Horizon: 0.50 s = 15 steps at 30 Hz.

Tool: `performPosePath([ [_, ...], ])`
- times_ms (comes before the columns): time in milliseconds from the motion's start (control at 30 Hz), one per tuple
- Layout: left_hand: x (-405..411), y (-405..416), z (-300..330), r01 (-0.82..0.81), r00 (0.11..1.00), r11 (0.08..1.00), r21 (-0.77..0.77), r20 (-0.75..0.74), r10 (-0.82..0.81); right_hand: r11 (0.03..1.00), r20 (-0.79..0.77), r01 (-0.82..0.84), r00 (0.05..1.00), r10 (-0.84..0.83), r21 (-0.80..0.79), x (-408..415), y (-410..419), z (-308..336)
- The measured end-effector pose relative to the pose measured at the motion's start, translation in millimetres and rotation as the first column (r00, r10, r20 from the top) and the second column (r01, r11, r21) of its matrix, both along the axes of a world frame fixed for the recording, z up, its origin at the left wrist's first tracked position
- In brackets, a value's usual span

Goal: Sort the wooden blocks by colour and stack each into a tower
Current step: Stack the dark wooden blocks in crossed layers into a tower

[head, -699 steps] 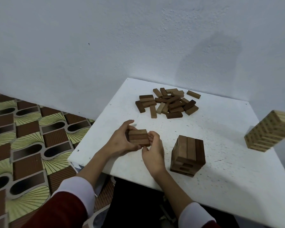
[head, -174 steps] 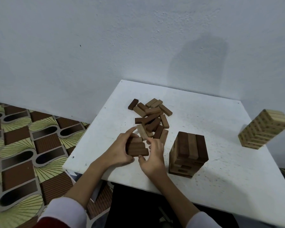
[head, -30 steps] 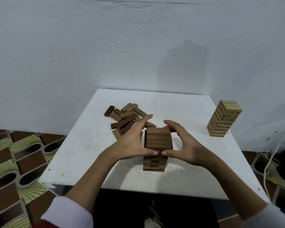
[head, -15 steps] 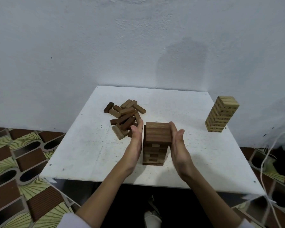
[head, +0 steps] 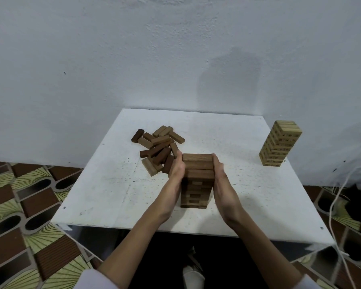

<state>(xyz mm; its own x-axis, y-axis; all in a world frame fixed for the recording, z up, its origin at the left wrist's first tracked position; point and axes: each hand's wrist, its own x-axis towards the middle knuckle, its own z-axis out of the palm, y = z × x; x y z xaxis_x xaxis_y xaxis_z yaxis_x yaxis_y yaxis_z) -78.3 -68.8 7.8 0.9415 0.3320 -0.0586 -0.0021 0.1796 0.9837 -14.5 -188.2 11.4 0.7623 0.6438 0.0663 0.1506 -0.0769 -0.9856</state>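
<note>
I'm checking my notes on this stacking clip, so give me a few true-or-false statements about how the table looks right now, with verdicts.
1. Both hands press flat against the sides of the dark tower. True: the left hand and the right hand flank it with straight fingers.
2. The pale tower stands at the table's left edge. False: it stands near the far right edge of the table.
3. Loose brown blocks lie in a pile left of the dark tower. True.
4. The right hand holds a single block above the tower. False: it holds nothing.
5. The pale tower has toppled. False: it stands upright.
</note>
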Motion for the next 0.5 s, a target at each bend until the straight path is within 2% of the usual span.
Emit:
performPosePath([
  [67,1,3,-8,0.008,1.000,1.000,0.022,0.010,-0.009,0.996,-0.122,-0.029,0.992,0.040,0.086,3,-1,-4],
  [167,0,3,-12,0.027,1.000,0.996,0.085,0.002,-0.027,0.997,-0.171,-0.061,0.983,0.070,0.053,4,-5,-8],
  [500,4,4,-17,0.012,0.999,0.991,0.134,-0.032,-0.008,0.998,-0.131,-0.055,0.990,0.056,0.011,4,-3,-13],
])
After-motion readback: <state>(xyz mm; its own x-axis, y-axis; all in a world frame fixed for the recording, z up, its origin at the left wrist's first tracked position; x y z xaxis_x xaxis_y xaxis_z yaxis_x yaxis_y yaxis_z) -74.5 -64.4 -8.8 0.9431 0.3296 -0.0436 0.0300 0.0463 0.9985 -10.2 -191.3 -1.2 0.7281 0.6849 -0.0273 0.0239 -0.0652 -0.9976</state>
